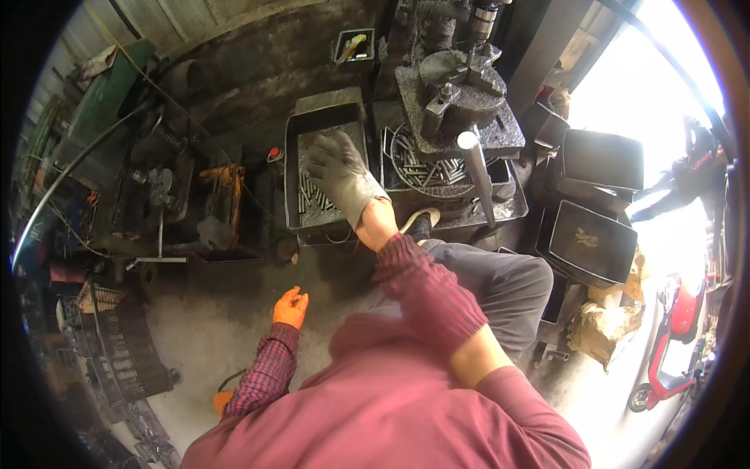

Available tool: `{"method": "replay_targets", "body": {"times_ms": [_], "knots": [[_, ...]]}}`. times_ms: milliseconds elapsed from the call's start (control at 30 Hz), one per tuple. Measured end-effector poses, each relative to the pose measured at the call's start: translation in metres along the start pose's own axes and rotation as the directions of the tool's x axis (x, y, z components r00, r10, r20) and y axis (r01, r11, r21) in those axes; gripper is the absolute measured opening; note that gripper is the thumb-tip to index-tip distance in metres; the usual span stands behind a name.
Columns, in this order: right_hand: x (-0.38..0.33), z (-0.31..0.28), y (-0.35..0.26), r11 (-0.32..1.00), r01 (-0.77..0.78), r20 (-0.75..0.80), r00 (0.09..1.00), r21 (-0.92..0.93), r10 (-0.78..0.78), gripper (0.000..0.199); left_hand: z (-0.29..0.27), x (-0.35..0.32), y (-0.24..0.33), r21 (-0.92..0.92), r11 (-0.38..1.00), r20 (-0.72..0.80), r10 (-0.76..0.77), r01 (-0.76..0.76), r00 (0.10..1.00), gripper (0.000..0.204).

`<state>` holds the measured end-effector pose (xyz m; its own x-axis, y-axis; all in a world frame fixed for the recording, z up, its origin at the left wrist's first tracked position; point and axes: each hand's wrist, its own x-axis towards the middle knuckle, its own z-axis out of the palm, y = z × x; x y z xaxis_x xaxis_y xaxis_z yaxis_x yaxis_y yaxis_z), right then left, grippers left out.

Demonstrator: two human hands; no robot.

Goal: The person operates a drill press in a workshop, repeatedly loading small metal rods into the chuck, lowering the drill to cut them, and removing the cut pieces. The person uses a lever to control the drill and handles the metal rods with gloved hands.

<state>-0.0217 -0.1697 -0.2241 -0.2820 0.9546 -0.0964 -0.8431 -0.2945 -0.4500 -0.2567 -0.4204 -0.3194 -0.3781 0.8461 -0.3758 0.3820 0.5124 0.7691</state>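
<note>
My right hand (341, 170), in a grey work glove, reaches over a deep metal tray (292, 148) with its fingers stretched out and apart. Short metal pins (309, 195) lie in the tray beside and below the glove; whether the fingers touch any is hidden. My left hand (291, 308), in an orange glove, hangs low over the floor, its fingers curled together and nothing visible in them. Right of the tray stands a drill press with a chuck-like fixture (461, 82) on its table. Below that table, a round container (428, 192) holds many more pins.
A handle bar (478, 168) sticks out from the press toward me. Dark bins (592, 241) are stacked to the right, near a brown sack (603, 328) and a red scooter (672, 336). At left are greasy machinery (160, 191) and a black crate (129, 344). A small box (344, 45) sits behind.
</note>
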Motion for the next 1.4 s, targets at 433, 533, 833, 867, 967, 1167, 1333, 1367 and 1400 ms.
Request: {"method": "replay_targets", "body": {"times_ms": [433,533,833,867,967,1167,1333,1367,1400], "knots": [[-0.011,-0.023,0.000,0.993,-0.115,-0.172,0.979,-0.037,0.107,0.030,0.004,-0.030,-0.043,0.032,0.997,-0.084,-0.070,0.073,0.994,0.044],[-0.017,-0.034,0.007,0.996,-0.082,-0.140,0.987,-0.027,0.077,0.027,0.006,-0.023,-0.030,0.018,1.000,-0.077,-0.011,0.012,0.997,0.044],[0.014,-0.116,0.069,-0.153,-0.298,-0.214,0.887,-0.942,-0.409,0.021,0.003,-0.001,-0.009,-0.051,0.985,-0.055,0.160,-0.163,0.985,0.042],[-0.009,-0.123,0.058,0.599,-0.183,-0.371,0.906,-0.780,-0.206,0.022,0.003,0.005,-0.012,-0.032,0.994,-0.048,0.106,-0.108,0.993,0.042],[-0.080,-0.093,-0.003,0.983,-0.054,-0.350,0.937,-0.176,-0.011,0.028,0.002,0.019,-0.018,-0.036,0.984,0.048,0.175,-0.173,0.983,0.042],[-0.322,-0.015,-0.182,0.779,0.090,0.004,0.994,-0.621,-0.111,0.036,0.043,0.059,0.009,0.014,0.972,0.226,0.223,-0.233,0.948,0.040],[-0.545,-0.083,-0.207,0.730,-0.033,-0.728,0.129,-0.682,-0.674,0.021,0.091,0.082,0.060,0.147,0.904,0.475,0.291,-0.401,0.830,0.041],[-0.584,-0.113,-0.181,0.701,-0.153,-0.709,-0.006,-0.697,-0.706,0.023,0.104,0.089,0.070,0.251,0.863,0.532,0.255,-0.438,0.807,0.044],[-0.611,-0.145,-0.141,0.754,-0.332,-0.742,-0.191,-0.567,-0.642,0.026,0.114,0.096,0.078,0.339,0.803,0.588,0.227,-0.491,0.777,0.046]]}}
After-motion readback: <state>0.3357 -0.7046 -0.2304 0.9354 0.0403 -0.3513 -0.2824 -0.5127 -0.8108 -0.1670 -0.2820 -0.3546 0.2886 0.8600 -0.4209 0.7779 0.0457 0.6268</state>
